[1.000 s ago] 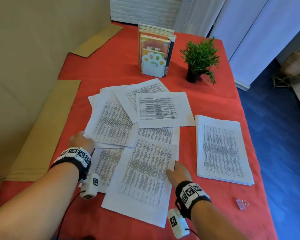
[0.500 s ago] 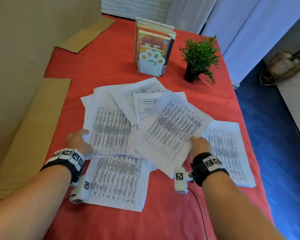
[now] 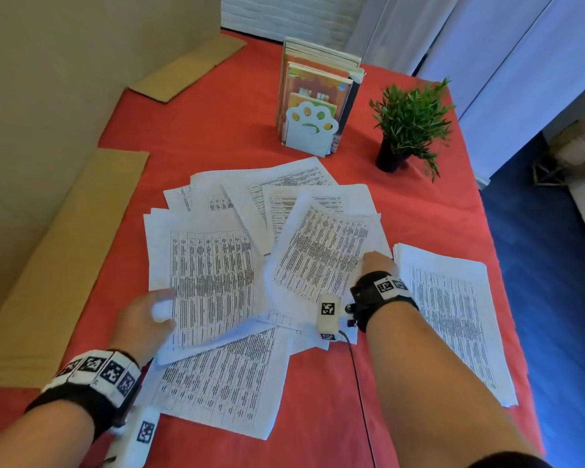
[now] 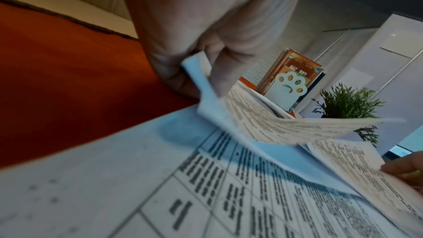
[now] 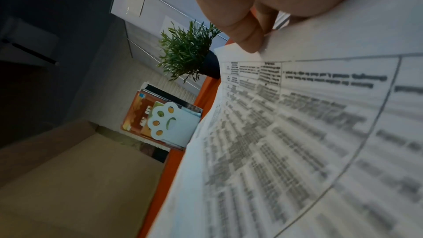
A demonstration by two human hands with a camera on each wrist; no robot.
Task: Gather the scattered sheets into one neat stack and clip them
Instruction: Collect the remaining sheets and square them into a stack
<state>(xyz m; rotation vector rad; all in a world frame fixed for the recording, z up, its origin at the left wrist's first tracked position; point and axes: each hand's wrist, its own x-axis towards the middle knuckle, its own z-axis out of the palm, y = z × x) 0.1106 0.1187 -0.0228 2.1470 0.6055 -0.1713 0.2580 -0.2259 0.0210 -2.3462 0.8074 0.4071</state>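
Printed white sheets lie scattered and overlapping mid-table. My left hand pinches the lower left edge of a large sheet; the left wrist view shows the thumb over and the fingers under that raised sheet. My right hand pinches the right edge of a tilted sheet held above the pile, with the thumb on top of the sheet in the right wrist view. One sheet lies flat nearest me. A neat stack sits to the right. No clip is in view.
On the red-covered table, a book holder with a paw-shaped end stands at the back and a small potted plant to its right. Cardboard strips lie along the left side. The table's right edge drops to blue floor.
My right hand picked a sheet from the near pile and carried it up and right over the other sheets. My left hand went from resting on the left sheet to pinching its raised edge.
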